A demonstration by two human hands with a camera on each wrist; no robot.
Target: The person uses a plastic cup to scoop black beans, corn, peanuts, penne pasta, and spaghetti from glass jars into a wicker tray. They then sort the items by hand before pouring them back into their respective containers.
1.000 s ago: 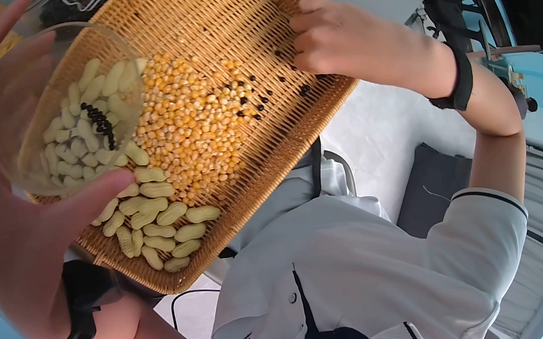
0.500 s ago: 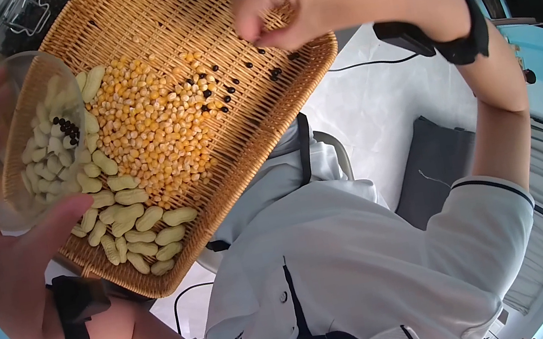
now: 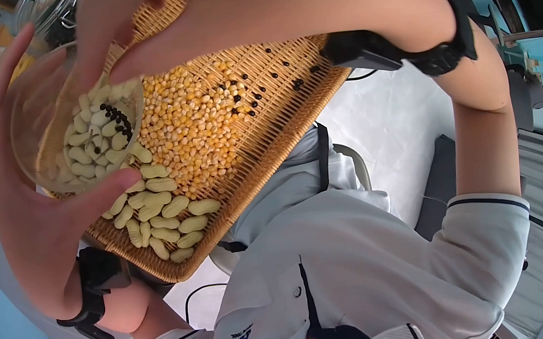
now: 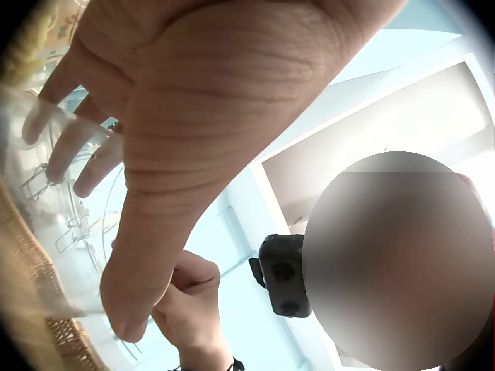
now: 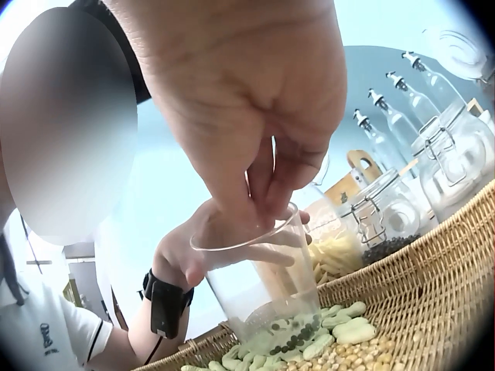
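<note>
My left hand grips a clear plastic cup, thumb on the near side and fingers round the far side. Black beans lie in the cup's bottom. Over the cup's mouth is my right hand, its fingertips pinched together and pointing down at the rim; no bean shows between them. Under both hands is a wicker basket. It holds a patch of yellow corn kernels, peanuts in their shells in the near left corner, and scattered black beans right of the corn.
Behind the basket stand clip-top glass jars, one with dark contents. Glass bottles with spouts and a wooden board are farther back. A container of yellow pieces stands beyond the cup.
My right hand has moved left from the basket's right side, where it was among the black beans, to above the cup. A black bean now shows apart from the cluster in the cup.
</note>
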